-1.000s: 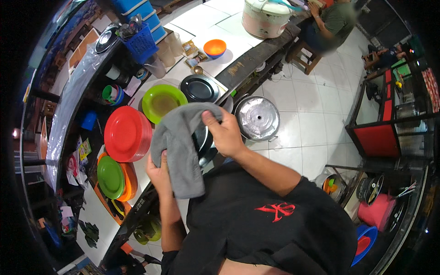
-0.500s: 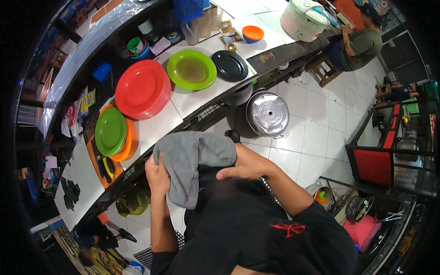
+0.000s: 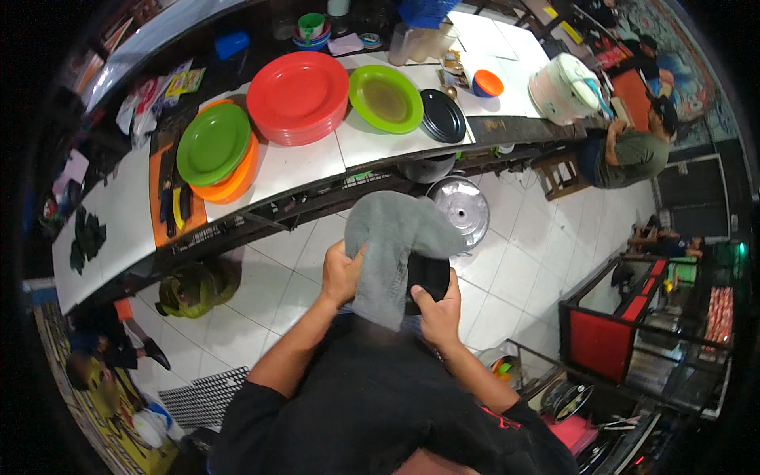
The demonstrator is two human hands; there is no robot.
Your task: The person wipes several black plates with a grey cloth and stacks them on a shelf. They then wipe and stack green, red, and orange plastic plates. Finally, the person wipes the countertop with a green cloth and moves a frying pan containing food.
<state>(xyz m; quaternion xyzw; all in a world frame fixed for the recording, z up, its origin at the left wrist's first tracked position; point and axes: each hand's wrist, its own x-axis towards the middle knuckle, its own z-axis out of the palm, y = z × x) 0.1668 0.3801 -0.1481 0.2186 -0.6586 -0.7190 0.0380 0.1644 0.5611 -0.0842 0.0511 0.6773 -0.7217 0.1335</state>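
Observation:
In front of my body I hold a grey cloth (image 3: 385, 257) draped over a black plate (image 3: 430, 275). Most of the plate lies hidden under the cloth; its dark surface shows at the lower right. My left hand (image 3: 340, 273) grips the cloth at the left side, fingers out of sight behind it. My right hand (image 3: 440, 313) is closed on the plate's right edge, thumb on the dark face. Beyond my hands, on the counter, are a stack of red plates (image 3: 298, 95), a lime green plate (image 3: 385, 99) and another black plate (image 3: 443, 115).
A green plate (image 3: 214, 146) rests on orange plates (image 3: 237, 180), beside knives on an orange board (image 3: 162, 165). An orange bowl (image 3: 488, 83) and a white bucket (image 3: 564, 89) stand farther right. A lidded metal pot (image 3: 461, 210) is on the tiled floor. A person (image 3: 633, 154) sits at right.
The view has turned, and the counter now runs more level across the top. My right hand's thumb now presses on the black plate, more of which shows beside the cloth.

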